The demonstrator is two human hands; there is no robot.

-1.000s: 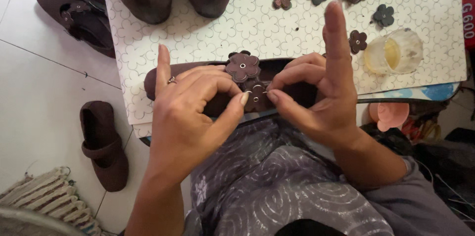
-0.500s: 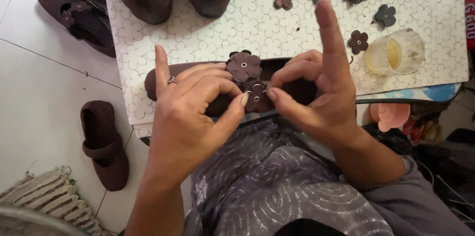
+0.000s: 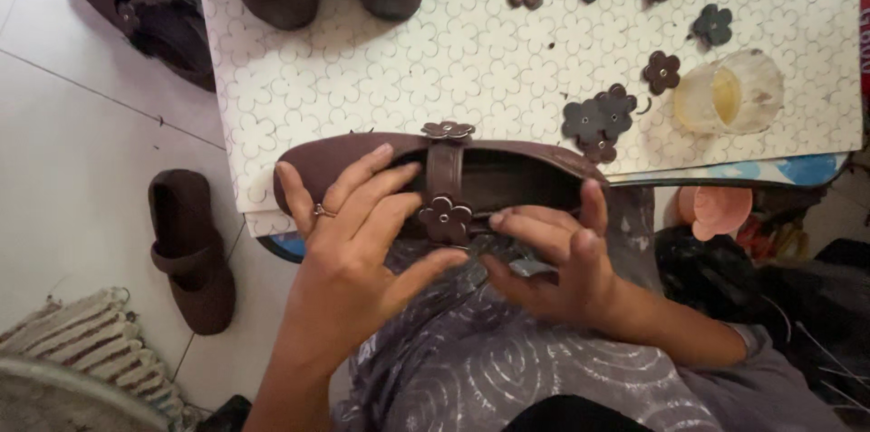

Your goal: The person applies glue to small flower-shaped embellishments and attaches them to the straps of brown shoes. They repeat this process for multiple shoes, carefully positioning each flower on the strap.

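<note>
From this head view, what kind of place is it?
Likely a small home shoemaking workspace. Both hands, left hand and right hand, hold a brown strap shoe at a patterned table; loose flower trims and finished shoes lie around.

White tile floor (image 3: 82, 124), patterned tbl (image 3: 408, 60)
</note>
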